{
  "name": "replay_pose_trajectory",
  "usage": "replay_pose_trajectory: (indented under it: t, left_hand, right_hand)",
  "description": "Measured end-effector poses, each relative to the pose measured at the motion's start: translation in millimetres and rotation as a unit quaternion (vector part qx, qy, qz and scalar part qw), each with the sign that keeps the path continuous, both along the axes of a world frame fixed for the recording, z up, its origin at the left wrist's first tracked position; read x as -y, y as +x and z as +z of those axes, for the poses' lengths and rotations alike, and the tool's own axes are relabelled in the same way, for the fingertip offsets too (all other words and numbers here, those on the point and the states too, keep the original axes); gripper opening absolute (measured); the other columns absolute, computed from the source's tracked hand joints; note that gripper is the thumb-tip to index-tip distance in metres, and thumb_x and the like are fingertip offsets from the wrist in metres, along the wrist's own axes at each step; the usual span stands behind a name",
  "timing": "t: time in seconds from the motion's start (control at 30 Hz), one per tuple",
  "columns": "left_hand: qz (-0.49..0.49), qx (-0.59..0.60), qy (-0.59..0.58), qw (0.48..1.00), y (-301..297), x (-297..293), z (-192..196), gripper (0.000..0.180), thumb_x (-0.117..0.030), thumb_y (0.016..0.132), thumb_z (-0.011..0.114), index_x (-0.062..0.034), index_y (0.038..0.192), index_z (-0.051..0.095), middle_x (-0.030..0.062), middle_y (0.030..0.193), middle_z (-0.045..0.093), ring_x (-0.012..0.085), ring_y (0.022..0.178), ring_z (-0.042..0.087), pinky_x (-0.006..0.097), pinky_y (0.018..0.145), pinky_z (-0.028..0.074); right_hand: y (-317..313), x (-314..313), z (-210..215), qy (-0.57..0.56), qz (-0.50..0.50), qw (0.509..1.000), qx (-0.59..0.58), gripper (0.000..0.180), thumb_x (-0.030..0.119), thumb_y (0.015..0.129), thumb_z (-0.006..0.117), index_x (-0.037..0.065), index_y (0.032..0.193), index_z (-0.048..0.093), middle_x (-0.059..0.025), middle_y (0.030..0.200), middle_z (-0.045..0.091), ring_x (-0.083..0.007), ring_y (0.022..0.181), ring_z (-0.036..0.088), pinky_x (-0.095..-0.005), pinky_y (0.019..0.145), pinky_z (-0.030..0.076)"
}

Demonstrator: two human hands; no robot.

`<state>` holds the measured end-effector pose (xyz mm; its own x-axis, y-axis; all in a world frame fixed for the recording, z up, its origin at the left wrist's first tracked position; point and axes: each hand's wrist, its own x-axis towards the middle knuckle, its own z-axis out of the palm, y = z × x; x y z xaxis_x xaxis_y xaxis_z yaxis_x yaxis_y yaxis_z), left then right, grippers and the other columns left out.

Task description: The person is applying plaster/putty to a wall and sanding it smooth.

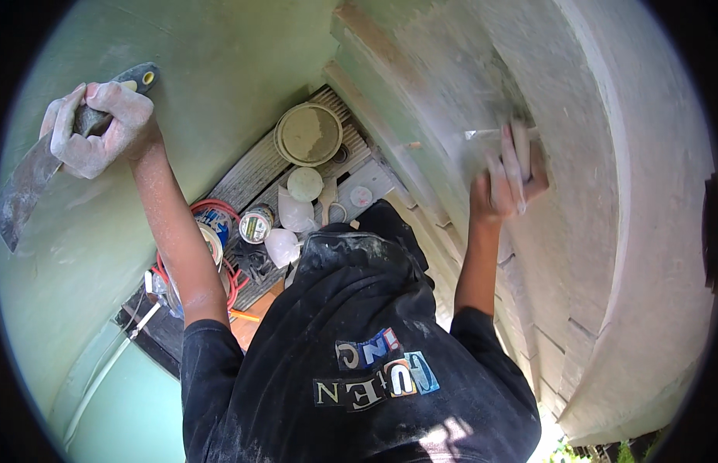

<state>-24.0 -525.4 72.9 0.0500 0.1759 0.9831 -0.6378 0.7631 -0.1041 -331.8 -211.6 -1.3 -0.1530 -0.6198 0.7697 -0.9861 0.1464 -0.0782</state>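
Observation:
At the far left, my dust-covered left hand [104,127] is closed round the dark handle of a putty knife [27,185]. Its broad grey blade points down to the left, and a yellow-ringed hole shows at the handle's end. On the right, my right hand [506,181] grips a flat-bladed plastering tool [521,143] with a pale handle against the smeared grey wall [560,208]. Motion blurs that tool, so its exact kind is unclear. A bright strip of its blade edge shows beside the fingers.
Below, a corrugated board [243,174] bears a round tub of greyish paste [309,135], a pale round lid [305,185], a tin [255,224], white plastic pieces [282,247] and a bucket with red hose [212,208]. A green wall [220,69] rises on the left.

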Motion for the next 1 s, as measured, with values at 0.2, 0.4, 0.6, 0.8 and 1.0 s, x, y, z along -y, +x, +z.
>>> replay_pose_trajectory:
  t: [0.2, 0.4, 0.6, 0.8, 1.0]
  left_hand:
    - [-0.001, 0.011, -0.001, 1.0, 3.8, 7.0, 0.5, 0.008, -0.005, 0.077, 0.059, -0.0034, 0.085, 0.059, 0.0096, 0.075, 0.059, 0.0216, 0.067, 0.053, 0.032, 0.057, 0.044]
    - [-0.007, 0.021, -0.002, 1.0, 1.4, 5.2, -1.0, 0.008, -0.005, 0.076, 0.059, -0.0036, 0.084, 0.059, 0.0095, 0.075, 0.059, 0.0215, 0.067, 0.053, 0.032, 0.057, 0.044]
    - [-0.017, 0.027, 0.006, 0.999, -6.3, 1.3, 7.7, 0.008, -0.005, 0.075, 0.059, -0.0037, 0.084, 0.059, 0.0094, 0.075, 0.059, 0.0214, 0.067, 0.053, 0.031, 0.056, 0.044]
    - [-0.019, 0.03, 0.003, 0.999, -4.5, 2.8, -0.2, 0.008, -0.004, 0.075, 0.059, -0.0039, 0.083, 0.059, 0.0094, 0.074, 0.059, 0.0214, 0.066, 0.053, 0.031, 0.056, 0.044]
    - [-0.018, 0.031, 0.006, 0.999, 2.2, 9.4, -4.0, 0.009, -0.004, 0.074, 0.059, -0.004, 0.083, 0.059, 0.0093, 0.074, 0.059, 0.0213, 0.066, 0.052, 0.031, 0.056, 0.044]
  right_hand:
    - [10.0, 4.5, -6.0, -0.066, -0.073, 0.995, -0.008, 0.025, -0.006, 0.06, 0.056, 0.01, 0.07, 0.073, -0.0125, 0.108, 0.075, -0.0337, 0.109, 0.059, -0.0383, 0.101, 0.04]
    - [4.3, -4.3, 0.6, -0.034, -0.08, 0.996, -0.035, 0.022, -0.003, 0.062, 0.058, 0.013, 0.068, 0.071, -0.0122, 0.108, 0.075, -0.0304, 0.107, 0.061, -0.0379, 0.096, 0.041]
    - [11.2, -2.9, -14.5, -0.076, -0.1, 0.991, -0.042, 0.02, -0.003, 0.061, 0.059, 0.013, 0.067, 0.07, -0.0102, 0.108, 0.075, -0.0328, 0.109, 0.054, -0.0366, 0.094, 0.042]
    - [9.9, -10.7, -15.6, -0.074, -0.09, 0.993, -0.028, 0.02, -0.005, 0.06, 0.059, 0.013, 0.063, 0.067, -0.0104, 0.108, 0.075, -0.0332, 0.112, 0.057, -0.0362, 0.095, 0.041]
    - [22.7, -27.7, -11.1, 0.021, -0.052, 0.998, 0.032, 0.024, -0.006, 0.061, 0.061, 0.012, 0.075, 0.071, -0.0068, 0.114, 0.074, -0.0351, 0.113, 0.056, -0.0398, 0.097, 0.043]
